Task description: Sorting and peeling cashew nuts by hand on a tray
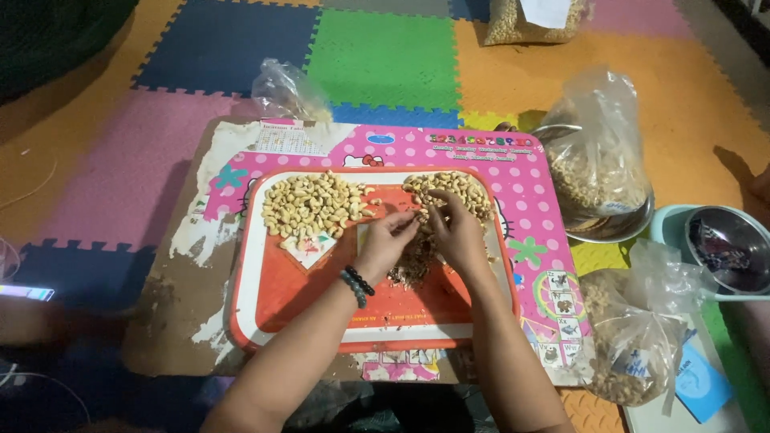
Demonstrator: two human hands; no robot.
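A red tray (281, 305) with a white rim lies on a pink dotted board (529, 200). On the tray's far left sits a heap of pale peeled nuts (309, 204); on its far right a heap of nuts (473, 191). Brown skins (413, 265) lie between my wrists. My left hand (389, 240), a dark bead bracelet on its wrist, pinches a nut at its fingertips. My right hand (455, 228) rests fingers-down at the right heap, touching the nuts; whether it grips one is hidden.
A clear bag of nuts (597, 168) sits in a metal bowl at right; another tied bag (634, 337) lies nearer. A steel bowl (726, 244) in a pale blue tub stands far right. An empty plastic bag (285, 90) lies behind the board on colourful foam mats.
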